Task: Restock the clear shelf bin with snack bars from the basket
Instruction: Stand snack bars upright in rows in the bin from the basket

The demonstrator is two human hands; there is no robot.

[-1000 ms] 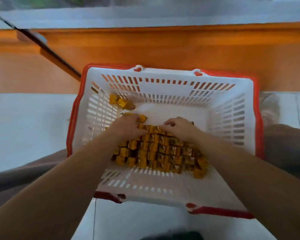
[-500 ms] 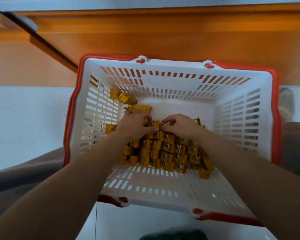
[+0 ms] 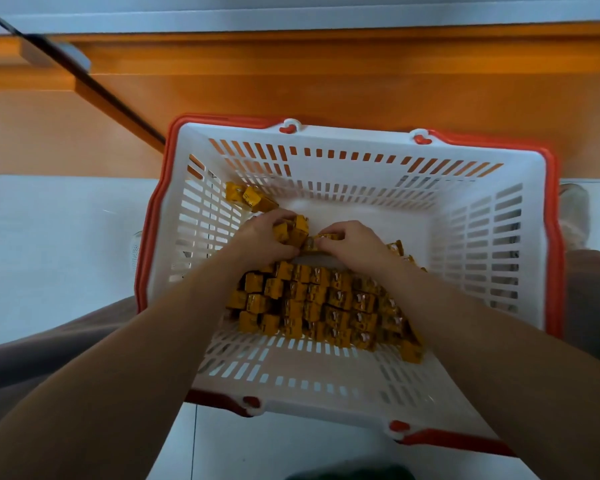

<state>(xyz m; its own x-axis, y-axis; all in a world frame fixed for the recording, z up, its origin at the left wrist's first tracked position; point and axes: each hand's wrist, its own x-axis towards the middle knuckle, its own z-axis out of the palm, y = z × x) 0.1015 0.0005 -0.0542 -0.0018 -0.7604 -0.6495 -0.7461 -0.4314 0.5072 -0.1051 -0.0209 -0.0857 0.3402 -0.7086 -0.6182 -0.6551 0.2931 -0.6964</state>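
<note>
Snack bars [image 3: 292, 231] lie clamped under curled fingers of left hand [image 3: 261, 239] and right hand [image 3: 352, 244], in basket [image 3: 361, 144].

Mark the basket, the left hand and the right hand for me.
basket [image 3: 354, 138]: head view, white far rim.
left hand [image 3: 262, 239]: head view, back of hand, gripping snack bars [image 3: 297, 227].
right hand [image 3: 355, 245]: head view, back of hand.

Site is reading as a shop. A red-rimmed white shopping basket [image 3: 357, 138] is sitting on a pale tiled floor [image 3: 49, 237], holding dozens of identical yellow-wrapped snack bars [image 3: 326, 299]. An orange wood-toned shelving base [image 3: 326, 84] is running along behind it.
</note>
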